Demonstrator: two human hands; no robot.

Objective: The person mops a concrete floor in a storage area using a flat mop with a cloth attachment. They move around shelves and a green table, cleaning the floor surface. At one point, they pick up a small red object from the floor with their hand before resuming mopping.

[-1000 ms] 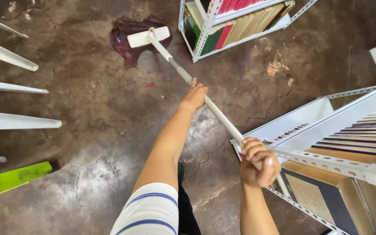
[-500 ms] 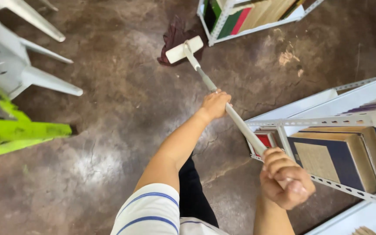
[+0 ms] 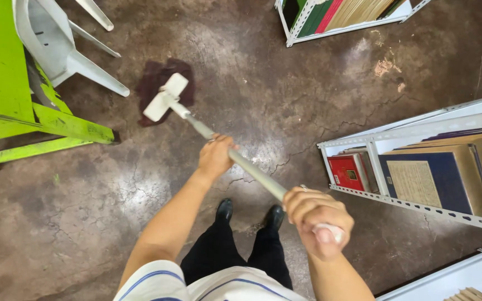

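Looking straight down, a mop handle (image 3: 241,165) is seen to run as one long diagonal line from lower right to upper left, and this axis governs any stroke made with it. The upper end is enclosed by the right hand (image 3: 316,220), whose grip is a closed fist wrapped round the pole, nearest the body. Farther down the pole, the left hand (image 3: 215,157) is curled over the shaft, its grip likewise closed on the handle; this is the hand nearer the working end. The white mop head (image 3: 164,97) is set crosswise to the pole and is pressed onto a dark red cloth (image 3: 154,89), which lies flat on the cracked brown floor (image 3: 101,223), up and to the left of both hands. Just left of the cloth stand a white plastic chair (image 3: 57,39) and a green desk (image 3: 6,72); metal bookshelves (image 3: 419,167) are placed to the right, well apart from the head. Two black shoes (image 3: 249,214) are seen beneath the pole.
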